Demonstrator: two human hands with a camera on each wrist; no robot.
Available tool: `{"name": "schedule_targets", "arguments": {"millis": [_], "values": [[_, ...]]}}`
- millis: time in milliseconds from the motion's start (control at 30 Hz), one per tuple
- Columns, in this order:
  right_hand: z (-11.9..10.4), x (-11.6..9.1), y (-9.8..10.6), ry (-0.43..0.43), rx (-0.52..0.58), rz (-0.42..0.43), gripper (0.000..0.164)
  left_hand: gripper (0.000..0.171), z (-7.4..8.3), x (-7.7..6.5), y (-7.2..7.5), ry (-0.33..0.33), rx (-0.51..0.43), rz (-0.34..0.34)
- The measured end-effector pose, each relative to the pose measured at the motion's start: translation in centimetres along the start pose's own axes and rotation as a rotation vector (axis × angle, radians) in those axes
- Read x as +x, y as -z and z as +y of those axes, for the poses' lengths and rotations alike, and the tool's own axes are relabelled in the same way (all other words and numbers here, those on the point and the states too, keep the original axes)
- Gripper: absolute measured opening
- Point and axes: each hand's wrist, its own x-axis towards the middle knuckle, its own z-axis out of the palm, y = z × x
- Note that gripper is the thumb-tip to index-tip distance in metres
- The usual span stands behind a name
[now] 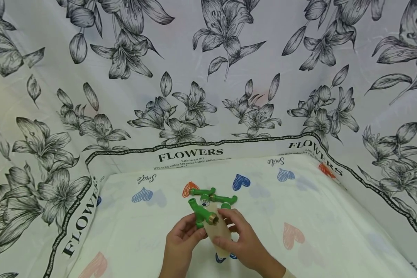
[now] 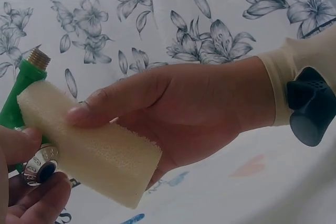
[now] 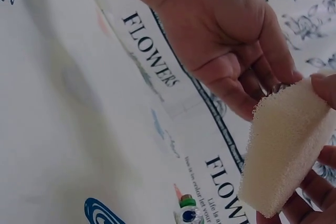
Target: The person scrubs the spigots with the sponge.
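Observation:
A green tap with a brass thread at one end is held by my left hand. In the left wrist view, fingers of that hand grip the tap around its chrome ring, and the brass thread points upward. My right hand pinches a cream sponge between thumb and fingers. The sponge overlaps the tap's side in the left wrist view. From the right wrist, the sponge hides most of the tap behind it.
Just beyond my hands, more green taps with brass and chrome parts lie on the white cloth printed with hearts. A flower-printed curtain rises behind and on both sides of the table.

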Motion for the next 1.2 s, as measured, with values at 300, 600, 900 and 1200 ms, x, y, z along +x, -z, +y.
{"name": "schedule_targets", "arguments": {"millis": [300,600,900,1200], "values": [[-0.5,-0.5,-0.4,0.127,-0.015,-0.016,0.059,0.050,0.3,0.1,-0.1,-0.025,0.021,0.056],[-1.0,-0.4,-0.8,0.139,-0.023,-0.047,0.060,0.047,0.4,0.1,-0.1,-0.024,0.047,0.094],[-0.1,0.0,0.0,0.092,-0.042,-0.007,0.063,0.059,0.3,0.0,0.1,0.020,-0.002,-0.012],[0.9,0.6,0.5,0.032,-0.048,0.036,0.064,0.057,0.1,-0.1,0.0,0.031,0.027,-0.083]]}}
